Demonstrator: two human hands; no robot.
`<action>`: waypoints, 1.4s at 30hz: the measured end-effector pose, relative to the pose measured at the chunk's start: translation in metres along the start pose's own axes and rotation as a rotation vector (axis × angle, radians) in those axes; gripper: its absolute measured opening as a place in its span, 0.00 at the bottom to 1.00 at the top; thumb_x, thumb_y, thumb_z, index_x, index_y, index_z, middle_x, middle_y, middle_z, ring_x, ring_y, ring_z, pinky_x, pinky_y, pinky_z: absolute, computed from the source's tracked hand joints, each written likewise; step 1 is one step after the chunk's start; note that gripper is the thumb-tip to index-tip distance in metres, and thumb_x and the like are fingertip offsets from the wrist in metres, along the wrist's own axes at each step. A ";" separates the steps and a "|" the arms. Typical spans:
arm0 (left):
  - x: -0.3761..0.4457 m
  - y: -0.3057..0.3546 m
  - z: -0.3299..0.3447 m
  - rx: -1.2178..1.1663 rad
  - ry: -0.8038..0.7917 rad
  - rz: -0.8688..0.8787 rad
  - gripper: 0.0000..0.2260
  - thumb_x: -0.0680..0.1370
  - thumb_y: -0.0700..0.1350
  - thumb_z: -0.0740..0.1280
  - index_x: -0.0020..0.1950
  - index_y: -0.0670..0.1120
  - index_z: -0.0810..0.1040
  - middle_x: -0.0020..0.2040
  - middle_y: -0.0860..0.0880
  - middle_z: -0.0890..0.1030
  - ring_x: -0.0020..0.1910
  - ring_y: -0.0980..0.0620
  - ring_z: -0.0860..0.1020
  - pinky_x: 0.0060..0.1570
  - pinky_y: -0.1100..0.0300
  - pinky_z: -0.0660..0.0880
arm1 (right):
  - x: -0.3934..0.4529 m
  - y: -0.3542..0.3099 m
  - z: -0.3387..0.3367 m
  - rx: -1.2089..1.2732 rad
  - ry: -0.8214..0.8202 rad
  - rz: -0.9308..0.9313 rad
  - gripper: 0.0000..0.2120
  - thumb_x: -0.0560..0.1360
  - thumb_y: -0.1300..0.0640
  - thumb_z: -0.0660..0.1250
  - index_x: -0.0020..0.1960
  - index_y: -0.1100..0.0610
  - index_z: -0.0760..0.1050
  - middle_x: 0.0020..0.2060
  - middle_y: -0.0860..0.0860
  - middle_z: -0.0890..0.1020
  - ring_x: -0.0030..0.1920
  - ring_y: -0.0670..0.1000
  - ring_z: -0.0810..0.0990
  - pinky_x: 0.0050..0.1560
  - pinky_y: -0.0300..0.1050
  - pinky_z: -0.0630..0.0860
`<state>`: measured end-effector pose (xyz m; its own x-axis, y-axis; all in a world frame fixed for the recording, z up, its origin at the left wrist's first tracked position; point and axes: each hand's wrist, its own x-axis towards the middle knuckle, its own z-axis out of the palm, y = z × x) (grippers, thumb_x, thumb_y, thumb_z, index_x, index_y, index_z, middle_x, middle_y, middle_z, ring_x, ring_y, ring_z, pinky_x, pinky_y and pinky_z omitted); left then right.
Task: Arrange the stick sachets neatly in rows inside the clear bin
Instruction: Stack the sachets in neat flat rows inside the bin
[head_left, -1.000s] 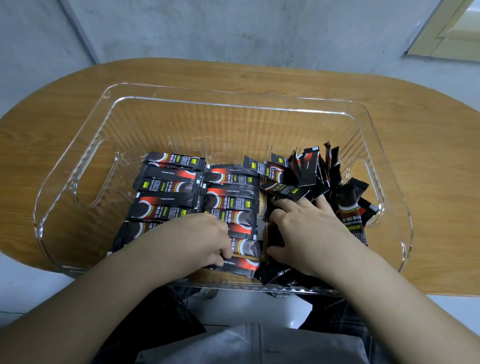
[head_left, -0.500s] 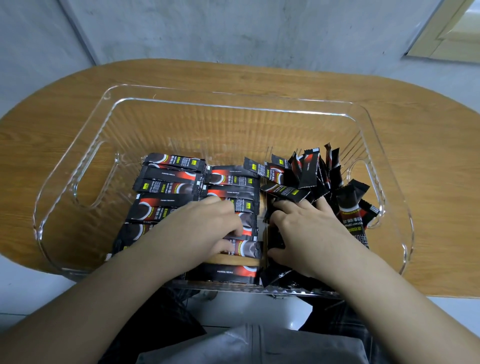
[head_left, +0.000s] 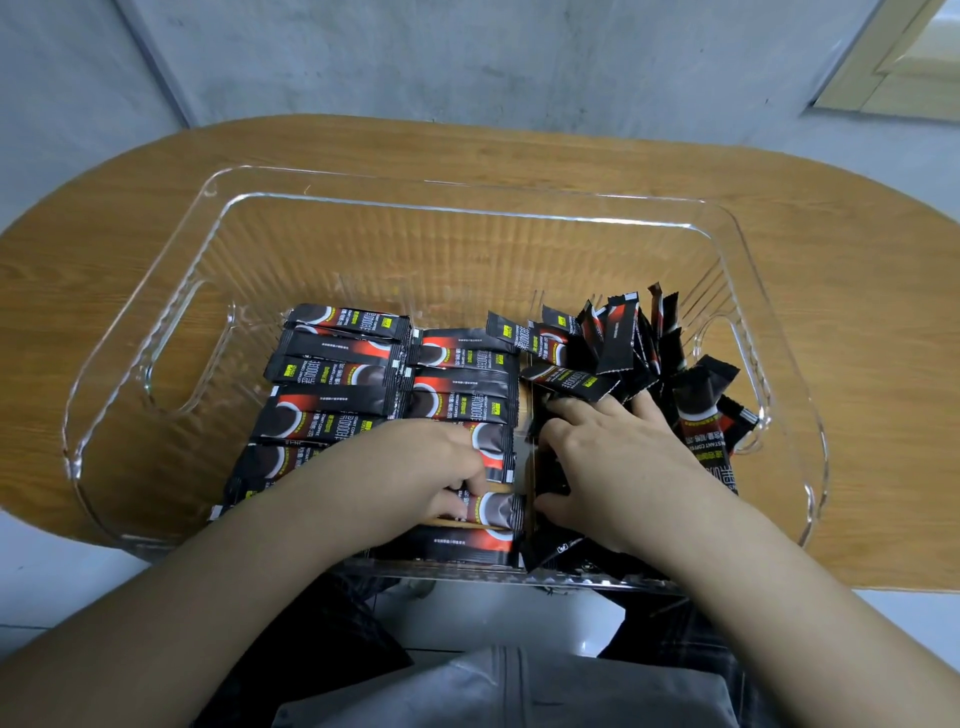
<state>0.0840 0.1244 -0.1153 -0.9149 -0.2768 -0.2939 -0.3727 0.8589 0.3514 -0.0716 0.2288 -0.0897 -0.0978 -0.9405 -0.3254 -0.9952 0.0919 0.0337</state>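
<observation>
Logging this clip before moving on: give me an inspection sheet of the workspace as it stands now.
Surface: wooden table, rounded ends.
Job's things: clear bin; flat rows of sachets at left and middle; loose sachet pile at right, unsorted.
Clutter: nothing seen.
Hands: left hand pinches a sachet in the middle row; right hand presses into the loose pile, fingers hidden among sachets.
Cables: nothing seen.
Surroundings: grey wall, pale door frame.
</observation>
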 end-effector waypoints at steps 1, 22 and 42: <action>0.000 0.000 0.001 -0.013 -0.016 -0.022 0.10 0.78 0.50 0.65 0.59 0.53 0.77 0.46 0.60 0.70 0.48 0.61 0.69 0.45 0.68 0.64 | 0.000 0.000 0.000 -0.001 -0.001 0.000 0.26 0.75 0.39 0.59 0.67 0.53 0.66 0.70 0.49 0.65 0.68 0.53 0.63 0.67 0.52 0.54; 0.009 0.003 -0.005 0.108 0.021 -0.101 0.13 0.80 0.51 0.61 0.64 0.53 0.74 0.58 0.56 0.72 0.60 0.57 0.69 0.56 0.64 0.65 | 0.001 0.001 0.001 0.008 -0.001 -0.001 0.26 0.76 0.40 0.59 0.68 0.53 0.65 0.70 0.49 0.65 0.68 0.52 0.63 0.67 0.53 0.54; 0.020 -0.005 -0.015 0.098 0.213 -0.196 0.12 0.81 0.49 0.59 0.63 0.52 0.74 0.56 0.53 0.71 0.59 0.53 0.68 0.58 0.54 0.69 | 0.001 0.000 0.001 0.003 0.014 -0.007 0.25 0.75 0.40 0.59 0.67 0.53 0.66 0.70 0.49 0.66 0.68 0.53 0.64 0.67 0.52 0.55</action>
<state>0.0650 0.1084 -0.1099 -0.8427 -0.5169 -0.1509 -0.5383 0.8146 0.2158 -0.0720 0.2288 -0.0910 -0.0912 -0.9456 -0.3123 -0.9958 0.0865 0.0292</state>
